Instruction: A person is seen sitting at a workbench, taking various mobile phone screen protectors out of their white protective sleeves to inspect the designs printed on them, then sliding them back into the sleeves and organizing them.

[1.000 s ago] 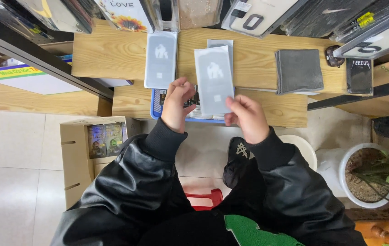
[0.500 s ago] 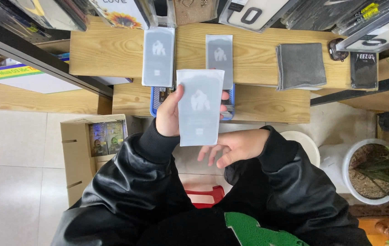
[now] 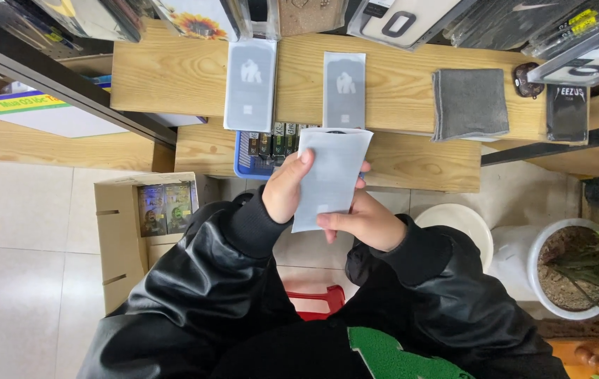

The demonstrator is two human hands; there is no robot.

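I hold a flat white packet (image 3: 329, 177) upright in front of me, its plain back facing the camera. My left hand (image 3: 287, 187) grips its left edge with the thumb on top. My right hand (image 3: 363, 219) holds it from below, fingers at its lower right corner. Two more grey packets with a white figure on them lie on the wooden shelf (image 3: 173, 77): one (image 3: 250, 84) on the left, one (image 3: 344, 89) beside it. Below them a blue tray (image 3: 245, 158) of small items sits on the lower shelf, partly hidden by the packet.
A folded grey cloth (image 3: 470, 103) and a dark packet (image 3: 566, 112) lie on the shelf to the right. An open cardboard box (image 3: 127, 231) stands on the floor at left. A white plant pot (image 3: 563, 270), a white bucket (image 3: 457, 221) and a red stool (image 3: 317, 300) are near my legs.
The packet has been lifted off the shelf, turned over from its printed side to its plain back, and my right hand has come up to take hold of its lower edge.
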